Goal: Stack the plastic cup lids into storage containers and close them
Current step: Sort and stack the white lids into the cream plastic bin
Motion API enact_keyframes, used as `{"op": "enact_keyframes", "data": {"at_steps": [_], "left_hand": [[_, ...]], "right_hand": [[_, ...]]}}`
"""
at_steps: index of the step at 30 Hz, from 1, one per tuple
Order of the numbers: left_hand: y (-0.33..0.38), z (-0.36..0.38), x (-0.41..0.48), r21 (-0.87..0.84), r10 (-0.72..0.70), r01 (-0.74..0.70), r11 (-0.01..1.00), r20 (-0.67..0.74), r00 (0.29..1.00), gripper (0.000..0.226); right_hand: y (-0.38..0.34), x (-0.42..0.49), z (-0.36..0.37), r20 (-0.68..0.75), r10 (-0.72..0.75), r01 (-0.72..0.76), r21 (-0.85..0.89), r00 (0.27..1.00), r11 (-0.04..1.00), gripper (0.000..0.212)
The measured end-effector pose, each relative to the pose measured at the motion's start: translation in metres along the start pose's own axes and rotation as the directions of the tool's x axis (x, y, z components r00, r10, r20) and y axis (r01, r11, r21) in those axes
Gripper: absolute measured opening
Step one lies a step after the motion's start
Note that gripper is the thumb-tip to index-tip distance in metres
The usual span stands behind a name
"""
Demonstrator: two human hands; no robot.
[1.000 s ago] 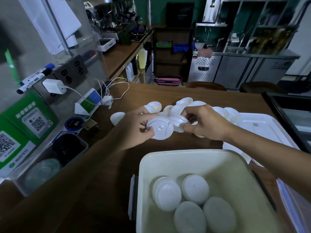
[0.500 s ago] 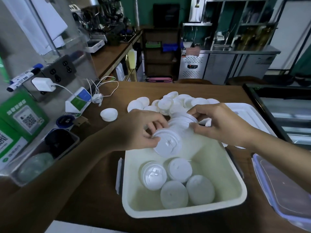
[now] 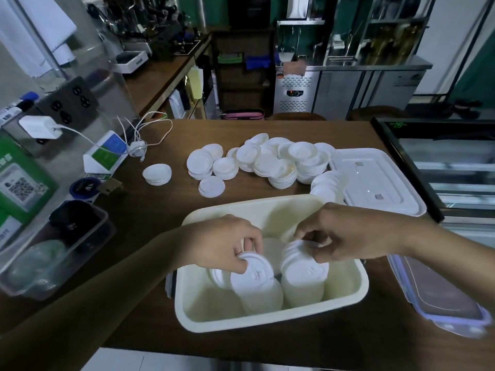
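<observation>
The cream rectangular plastic storage container stands open on the dark brown wooden bench, near its front edge. Both hands reach into it from the near side. The left hand grasps a tilted stack of white round plastic cup lids, with its fingers curled over the upper rim. This stack leans over further lids lying lower in the container. The right hand pinches the top of a second stack of white lids between thumb and fingertips. That stack stands nearly upright in the right part of the container, just beside the first stack. Behind the container, a loose pile of white cup lids lies spread across the bench, with one small separate stack well to the left of it. A white rectangular container cover lies flat at the right, touching the pile. A clear cover with a pale violet rim lies at the right front of the bench, just beside the container.
</observation>
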State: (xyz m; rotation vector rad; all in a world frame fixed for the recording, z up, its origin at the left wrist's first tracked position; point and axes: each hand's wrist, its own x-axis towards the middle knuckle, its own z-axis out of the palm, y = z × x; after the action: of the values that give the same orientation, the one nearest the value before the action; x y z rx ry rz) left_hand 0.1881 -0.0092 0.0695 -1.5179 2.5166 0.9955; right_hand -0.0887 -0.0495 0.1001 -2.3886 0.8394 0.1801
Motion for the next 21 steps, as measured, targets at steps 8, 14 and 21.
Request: {"op": "enact_keyframes", "data": {"at_steps": [8,14,21], "left_hand": [[0.004,0.017,0.010,0.035,-0.019,0.017,0.999,0.061,0.998,0.030],[0.002,0.017,0.013,0.062,-0.011,0.007,0.998,0.062,0.998,0.031],[-0.003,0.019,0.013,0.058,-0.018,0.013,0.998,0.087,0.996,0.032]], "right_hand": [[-0.003,0.022,0.012,0.166,0.051,-0.045,-0.038,0.985,0.998,0.014],[-0.008,0.032,0.016,0.182,0.171,-0.133,-0.205,0.968,0.970,0.020],[-0.005,0.040,0.028,0.241,0.309,-0.215,-0.349,0.920,0.912,0.017]]}}
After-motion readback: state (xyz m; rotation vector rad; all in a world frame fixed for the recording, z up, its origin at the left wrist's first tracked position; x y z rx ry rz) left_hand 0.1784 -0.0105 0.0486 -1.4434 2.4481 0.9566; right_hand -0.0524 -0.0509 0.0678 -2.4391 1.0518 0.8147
